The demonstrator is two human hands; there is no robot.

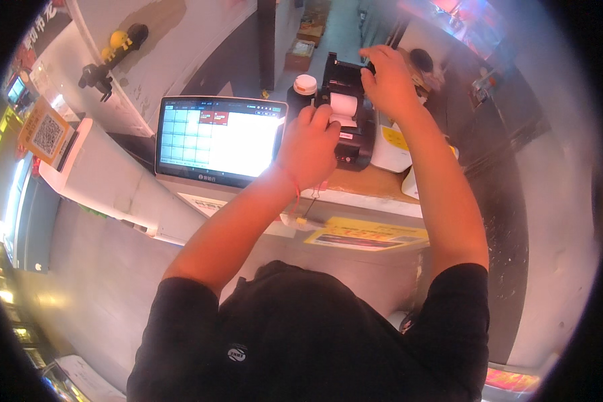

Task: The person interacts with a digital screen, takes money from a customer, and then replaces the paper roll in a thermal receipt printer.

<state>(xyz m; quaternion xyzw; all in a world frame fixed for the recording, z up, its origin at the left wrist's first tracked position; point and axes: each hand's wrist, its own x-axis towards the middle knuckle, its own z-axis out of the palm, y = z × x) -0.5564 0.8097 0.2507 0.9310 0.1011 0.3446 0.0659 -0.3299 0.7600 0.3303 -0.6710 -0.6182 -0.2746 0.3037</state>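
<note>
A black receipt printer (361, 149) stands on the counter before me with its lid (349, 70) raised. Inside lies a white paper roll (343, 104), its loose end hanging toward the printer's front. My left hand (311, 143) rests at the printer's left front, fingertips beside the paper's end; whether they pinch it is hidden. Up at the lid's right edge is my right hand (389, 80), thumb and forefinger apart around the corner. I cannot tell if it grips the lid. Left of my left hand stands a lit touchscreen terminal (221, 140).
Behind my left hand is a dark container with a white cap (305, 84). A white-and-yellow device (392, 145) sits right of the printer. At the far left a printed code stand (47, 130) stands on a white surface. A yellow printed sheet (367, 233) lies along the counter's near side.
</note>
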